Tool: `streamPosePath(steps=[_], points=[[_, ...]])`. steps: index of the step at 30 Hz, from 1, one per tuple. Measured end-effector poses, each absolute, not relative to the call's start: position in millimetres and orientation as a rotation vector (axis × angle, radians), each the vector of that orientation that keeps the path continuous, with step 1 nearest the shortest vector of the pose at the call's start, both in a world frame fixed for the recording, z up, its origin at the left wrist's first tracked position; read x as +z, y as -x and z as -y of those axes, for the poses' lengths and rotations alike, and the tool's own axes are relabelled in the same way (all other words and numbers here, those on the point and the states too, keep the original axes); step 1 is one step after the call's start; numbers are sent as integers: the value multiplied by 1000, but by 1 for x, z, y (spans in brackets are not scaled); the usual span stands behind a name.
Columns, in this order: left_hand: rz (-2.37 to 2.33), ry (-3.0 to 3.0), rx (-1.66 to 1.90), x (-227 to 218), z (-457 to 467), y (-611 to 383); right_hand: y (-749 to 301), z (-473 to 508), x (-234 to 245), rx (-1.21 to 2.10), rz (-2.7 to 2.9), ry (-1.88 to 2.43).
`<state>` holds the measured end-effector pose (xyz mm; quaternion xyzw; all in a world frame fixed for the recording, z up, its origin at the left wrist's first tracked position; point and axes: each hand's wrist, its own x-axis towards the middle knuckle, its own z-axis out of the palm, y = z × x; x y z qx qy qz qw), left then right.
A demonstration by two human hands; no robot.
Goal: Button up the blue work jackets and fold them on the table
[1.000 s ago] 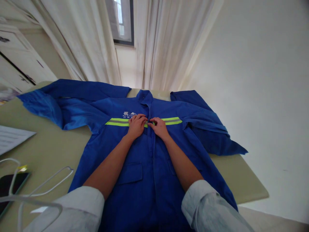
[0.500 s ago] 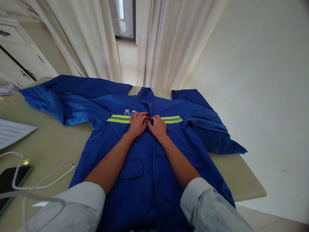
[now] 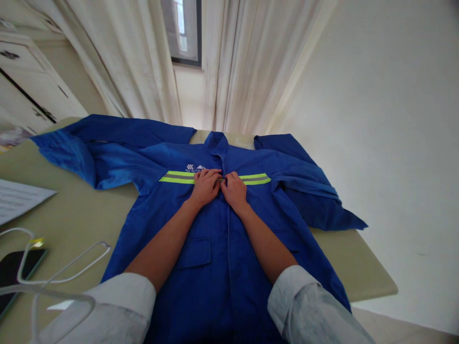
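A blue work jacket [image 3: 193,296] lies front side up across the table, its sleeves spread to both sides. Across its chest runs a yellow-green and grey reflective stripe [image 3: 255,179], with a white printed logo [image 3: 190,168] just above on the left. At the front placket, level with the stripe, my left hand [image 3: 206,187] pinches the fabric edge with bent fingers. Close beside it my right hand [image 3: 235,191] grips the other edge of the placket. The fingertips nearly meet, and whatever small fastening lies between them is hidden.
On the left of the table [image 3: 82,224] are a printed sheet of paper [image 3: 21,198], a white cable [image 3: 71,274] and a dark phone-like device [image 3: 21,270]. Behind stand curtains [image 3: 247,67] and a window [image 3: 182,33]. A white wall [image 3: 394,143] rises on the right.
Both hands stay at the same spot on the placket, with only slight finger movement. The whole view has shifted a little.
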<state>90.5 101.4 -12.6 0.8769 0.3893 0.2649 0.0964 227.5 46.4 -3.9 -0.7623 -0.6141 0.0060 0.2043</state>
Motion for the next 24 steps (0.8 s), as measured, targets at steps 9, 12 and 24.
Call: streamPosePath(steps=[9, 12, 24], points=[[-1070, -2597, 870, -9, -99, -91, -225, -43, -2, -141, 1659, 2146], [-1043, -2616, 844, -7, -98, -91, -225, -44, -1, -150, 1667, 2153], [-1061, -2633, 820, -6, -97, -93, -237, -57, -17, 92, 1495, 1993]])
